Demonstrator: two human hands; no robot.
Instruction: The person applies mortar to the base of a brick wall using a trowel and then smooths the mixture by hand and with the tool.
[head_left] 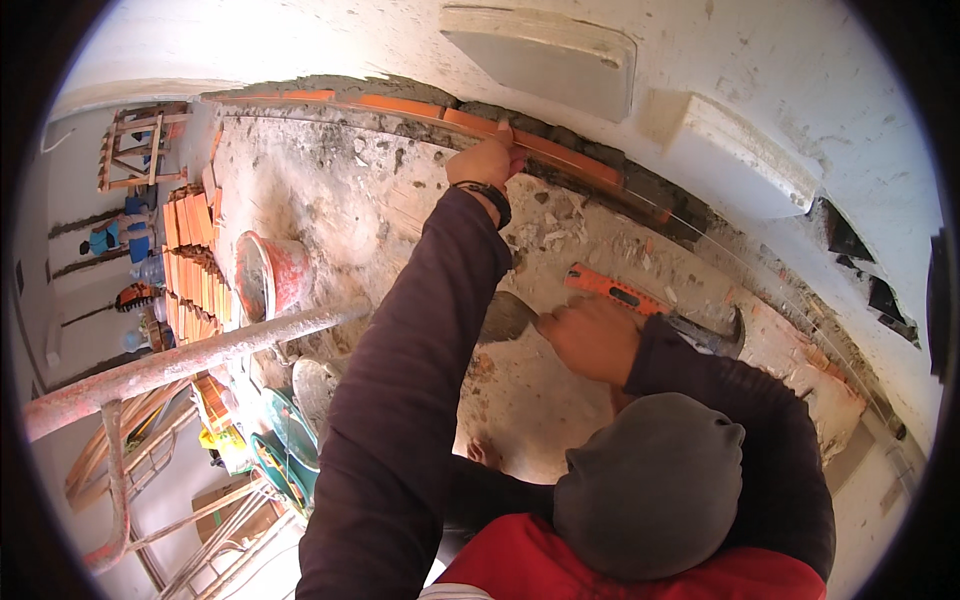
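My left hand is closed at an orange brick tile in a narrow course along the wall, one finger lying over its face. Wet grey mortar shows behind the tiles, and a thin string runs along the course. Lower and to the right, my right hand grips a trowel, its grey-smeared blade pointing left over the dusty surface. Just beyond that hand lies an orange spirit level. A hammer rests beside my right forearm, its handle partly hidden.
A red bucket stands at the left near stacked orange tiles. A paint-spattered metal pipe crosses the lower left. White boxes jut from the wall. Green basins sit below; a person in blue is far left.
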